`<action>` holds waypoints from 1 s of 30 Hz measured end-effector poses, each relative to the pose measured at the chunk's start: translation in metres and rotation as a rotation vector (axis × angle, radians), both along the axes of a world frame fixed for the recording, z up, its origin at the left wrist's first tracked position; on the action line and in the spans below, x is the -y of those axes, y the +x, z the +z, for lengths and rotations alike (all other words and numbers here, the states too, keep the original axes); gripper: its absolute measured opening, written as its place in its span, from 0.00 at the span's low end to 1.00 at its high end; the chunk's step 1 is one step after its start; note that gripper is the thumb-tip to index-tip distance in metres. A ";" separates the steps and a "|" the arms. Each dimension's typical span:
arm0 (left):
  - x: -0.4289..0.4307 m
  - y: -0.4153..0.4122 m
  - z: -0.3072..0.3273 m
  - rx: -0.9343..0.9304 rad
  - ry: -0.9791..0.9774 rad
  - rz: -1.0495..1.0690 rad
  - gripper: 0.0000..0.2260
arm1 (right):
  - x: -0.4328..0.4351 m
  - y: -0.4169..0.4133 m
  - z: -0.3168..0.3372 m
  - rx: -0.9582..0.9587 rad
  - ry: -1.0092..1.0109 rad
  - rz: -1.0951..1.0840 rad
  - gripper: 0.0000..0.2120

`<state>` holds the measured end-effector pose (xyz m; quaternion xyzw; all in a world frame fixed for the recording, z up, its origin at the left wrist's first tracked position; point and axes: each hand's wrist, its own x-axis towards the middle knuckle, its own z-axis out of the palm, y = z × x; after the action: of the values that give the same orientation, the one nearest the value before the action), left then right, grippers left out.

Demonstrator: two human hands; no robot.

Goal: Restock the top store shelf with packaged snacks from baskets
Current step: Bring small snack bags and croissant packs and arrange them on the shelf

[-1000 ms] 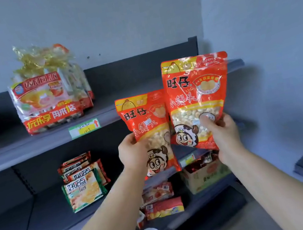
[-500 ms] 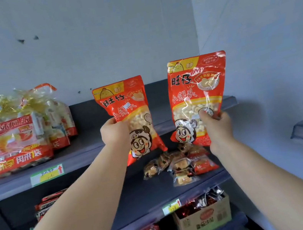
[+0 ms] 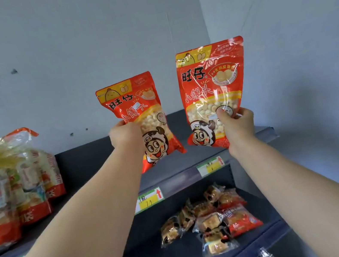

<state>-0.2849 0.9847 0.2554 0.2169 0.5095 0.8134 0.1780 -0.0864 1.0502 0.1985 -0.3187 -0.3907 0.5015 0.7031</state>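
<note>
I hold two red snack bags with a cartoon face, one in each hand, above the right half of the top shelf [image 3: 194,173]. My left hand [image 3: 125,133] grips the left bag [image 3: 136,111] by its left edge; this bag tilts to the left. My right hand [image 3: 237,124] pinches the lower right part of the right bag [image 3: 213,88], which stands upright and higher. Both bags hang in the air in front of the grey back panel. No basket is in view.
Large red and clear multipacks [image 3: 16,189] stand on the left of the top shelf. Small wrapped cakes [image 3: 209,216] lie on the shelf below. Yellow-green price tags [image 3: 149,199] line the shelf edge. A wall corner closes the right side.
Both hands have risen with the bags toward the top shelf, and my view has tilted up. The left bag now sits over the shelf surface.
</note>
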 end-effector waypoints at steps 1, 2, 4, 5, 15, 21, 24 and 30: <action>-0.014 -0.009 0.001 0.026 -0.021 -0.020 0.14 | -0.010 -0.006 0.001 0.007 0.000 0.002 0.19; -0.027 -0.015 0.004 0.058 -0.013 -0.039 0.14 | -0.020 -0.013 0.003 0.012 0.002 0.006 0.19; -0.049 -0.025 0.006 -0.007 -0.054 -0.048 0.14 | -0.040 -0.026 0.004 -0.005 0.009 0.023 0.18; -0.058 -0.032 0.008 -0.045 -0.097 -0.029 0.13 | -0.050 -0.033 0.005 -0.021 0.009 0.025 0.18; -0.142 -0.071 0.018 -0.162 -0.104 -0.174 0.09 | -0.137 -0.066 0.027 -0.057 0.054 0.006 0.16; -0.198 -0.068 0.010 -0.083 -0.163 -0.083 0.11 | -0.200 -0.071 0.040 -0.025 0.021 0.002 0.13; -0.228 -0.070 0.005 -0.193 -0.318 -0.003 0.12 | -0.232 -0.074 0.048 0.030 -0.001 0.075 0.16; -0.279 -0.072 -0.011 -0.075 -0.236 -0.013 0.11 | -0.290 -0.083 0.041 0.248 -0.047 0.300 0.18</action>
<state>-0.3572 1.2634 0.2442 0.2283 0.6065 0.7379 0.1883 -0.1695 1.3404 0.2397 -0.3326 -0.5057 0.5666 0.5591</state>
